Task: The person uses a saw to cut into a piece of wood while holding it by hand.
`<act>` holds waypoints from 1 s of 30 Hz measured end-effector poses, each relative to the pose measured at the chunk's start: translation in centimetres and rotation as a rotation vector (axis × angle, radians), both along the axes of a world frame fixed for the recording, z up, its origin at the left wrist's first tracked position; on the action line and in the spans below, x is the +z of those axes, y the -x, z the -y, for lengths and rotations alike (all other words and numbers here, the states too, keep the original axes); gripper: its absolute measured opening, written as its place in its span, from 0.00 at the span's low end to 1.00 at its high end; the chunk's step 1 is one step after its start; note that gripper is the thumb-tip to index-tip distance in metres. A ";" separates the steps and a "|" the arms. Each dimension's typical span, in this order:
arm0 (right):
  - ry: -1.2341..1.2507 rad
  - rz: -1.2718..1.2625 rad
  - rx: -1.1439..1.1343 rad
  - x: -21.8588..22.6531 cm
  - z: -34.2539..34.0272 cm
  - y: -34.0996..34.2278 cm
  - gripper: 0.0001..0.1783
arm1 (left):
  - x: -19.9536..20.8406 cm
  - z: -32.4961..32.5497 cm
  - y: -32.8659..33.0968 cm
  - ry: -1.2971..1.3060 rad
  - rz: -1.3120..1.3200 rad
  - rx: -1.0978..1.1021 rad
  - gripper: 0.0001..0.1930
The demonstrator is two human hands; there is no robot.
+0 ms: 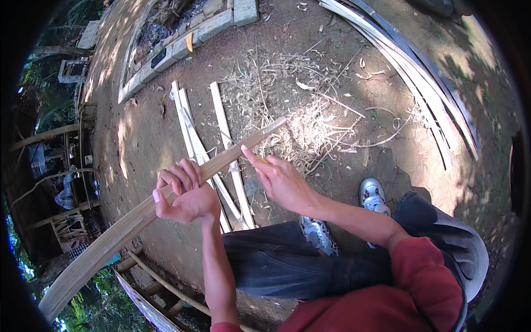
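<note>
A long, pale brown strip of split wood or bamboo [130, 222] slants from the lower left up to the middle of the head view. My left hand [185, 193] grips it from below, fingers curled over its edge and thumb extended. Nearer the far end, my right hand [282, 180] is closed around what looks like a knife. Its thin dark blade [225, 136] lies across the strip. A bit of yellowish handle shows by the fingers; the rest is hidden in my palm. My right index finger stretches along the tool and touches the strip.
Several pale strips [224, 119] lie on the dirt beyond my hands, beside a heap of curly shavings [312, 130]. A bundle of long strips [412, 66] curves along the right. A stone-edged bed [207, 30] stands at the far left. My sneakers [373, 196] rest on the ground.
</note>
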State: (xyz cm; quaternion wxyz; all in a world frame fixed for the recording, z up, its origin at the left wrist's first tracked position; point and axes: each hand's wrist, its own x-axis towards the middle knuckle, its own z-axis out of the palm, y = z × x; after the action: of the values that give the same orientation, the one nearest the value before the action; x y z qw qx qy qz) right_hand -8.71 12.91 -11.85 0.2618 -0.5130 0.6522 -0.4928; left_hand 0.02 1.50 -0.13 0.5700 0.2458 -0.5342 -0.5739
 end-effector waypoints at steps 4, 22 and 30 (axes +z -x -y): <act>-0.074 -0.080 -0.084 -7.0 1.0 0.3 0.37 | 0.0 -0.6 -0.2 -0.015 0.007 0.015 0.23; -0.002 0.076 -0.092 -5.4 1.3 1.0 0.32 | -0.7 1.0 -0.8 -0.004 -0.008 0.001 0.23; -0.035 -0.002 -0.118 -7.3 1.3 0.9 0.34 | -0.4 0.7 -0.8 -0.015 -0.030 -0.030 0.23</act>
State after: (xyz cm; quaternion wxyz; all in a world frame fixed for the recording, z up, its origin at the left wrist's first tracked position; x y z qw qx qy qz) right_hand -9.59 11.62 -19.20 0.2407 -0.4696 0.6901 -0.4953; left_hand 0.84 0.77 -0.54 0.5674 0.2331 -0.5249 -0.5901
